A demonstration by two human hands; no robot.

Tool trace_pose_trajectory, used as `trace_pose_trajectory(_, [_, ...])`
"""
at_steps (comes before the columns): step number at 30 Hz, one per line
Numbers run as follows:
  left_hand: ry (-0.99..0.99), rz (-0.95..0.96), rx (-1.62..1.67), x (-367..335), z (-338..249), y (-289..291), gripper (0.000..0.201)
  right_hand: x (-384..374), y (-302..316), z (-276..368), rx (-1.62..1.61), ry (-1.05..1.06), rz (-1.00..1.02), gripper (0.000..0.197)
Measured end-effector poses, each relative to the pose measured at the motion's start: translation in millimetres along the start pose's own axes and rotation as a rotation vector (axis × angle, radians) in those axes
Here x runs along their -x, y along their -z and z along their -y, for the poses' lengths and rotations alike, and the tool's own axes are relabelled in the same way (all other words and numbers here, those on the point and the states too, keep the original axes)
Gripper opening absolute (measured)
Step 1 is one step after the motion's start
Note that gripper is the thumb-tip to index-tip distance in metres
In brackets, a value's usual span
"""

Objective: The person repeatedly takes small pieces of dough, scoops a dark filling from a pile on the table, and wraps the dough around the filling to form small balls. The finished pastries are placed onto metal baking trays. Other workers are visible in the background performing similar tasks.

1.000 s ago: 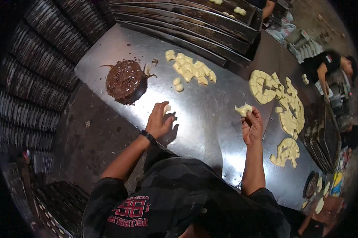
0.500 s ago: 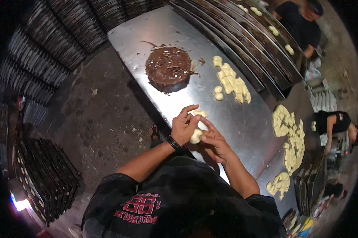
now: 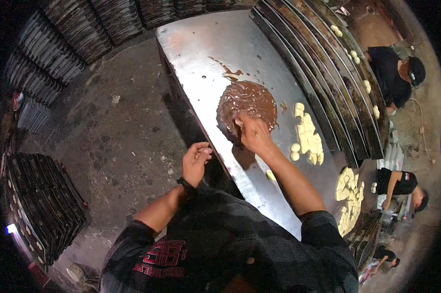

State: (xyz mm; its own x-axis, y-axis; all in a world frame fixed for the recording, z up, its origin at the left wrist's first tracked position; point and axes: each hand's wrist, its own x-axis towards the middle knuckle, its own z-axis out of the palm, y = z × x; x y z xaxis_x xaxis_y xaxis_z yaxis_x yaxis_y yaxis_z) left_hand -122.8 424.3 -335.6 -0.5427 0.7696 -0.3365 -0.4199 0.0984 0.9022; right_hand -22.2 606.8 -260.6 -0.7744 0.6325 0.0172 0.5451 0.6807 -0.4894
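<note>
A round mass of glossy brown chocolate paste (image 3: 250,100) sits in a dark bowl on the metal table. My right hand (image 3: 254,134) reaches to its near edge, fingers closed and pointing down. What they pinch, if anything, is hidden from view. Off the table's left edge, my left hand (image 3: 195,163) is held loosely curled with fingers partly apart and nothing visible in it. A pale dough piece (image 3: 271,175) lies beside my right forearm. Farther right are a pair of small dough balls (image 3: 295,152) and a cluster of dough pieces (image 3: 308,136).
Stacked dark baking trays (image 3: 318,73) line the table's far right side, some dough on the top one. More cut dough (image 3: 348,200) lies at the right. Another tray stack (image 3: 44,205) stands on the floor at left. Co-workers (image 3: 391,75) are along the right.
My hands have parted. The right has gone forward to the chocolate paste; the left has drawn back left off the table. The dough ball they held is out of sight. The view has shifted.
</note>
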Motion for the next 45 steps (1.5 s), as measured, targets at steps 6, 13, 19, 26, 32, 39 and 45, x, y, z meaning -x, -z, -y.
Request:
trace_pose_trajectory(6, [0.058,-0.032,0.156,-1.2,-10.8,23.3,0.024,-0.4,16.4,-30.0,-0.926,-0.397,0.404,0.023])
trace_pose_trajectory(13, [0.137,0.307,0.138,7.0,-39.3,-41.8,0.049,100.9,23.4,-39.9,-2.031,-0.498,0.320,0.045])
trace_pose_trajectory(19, [0.249,0.648,0.093,61.3,0.8,-124.7,0.032,203.5,27.1,-55.4,-2.167,-0.461,0.115,0.052])
trace_pose_trajectory(26, [0.505,0.558,0.271,99.7,43.4,-145.1,0.015,290.4,8.7,-81.7,-2.159,-0.653,-0.050,0.039])
trace_pose_trajectory(32, [0.250,0.672,-0.027,85.2,28.0,-137.6,0.024,272.4,20.4,-60.5,-1.281,-0.740,-0.321,0.023])
trace_pose_trajectory(39, [-0.088,0.930,-0.334,51.4,-19.3,-137.7,0.048,225.6,32.0,-41.7,-0.676,-0.290,-0.474,0.021])
trace_pose_trajectory(45, [-0.327,1.114,-0.420,56.3,9.0,-155.7,0.038,258.0,17.4,-33.8,-0.291,-0.330,-0.700,0.016])
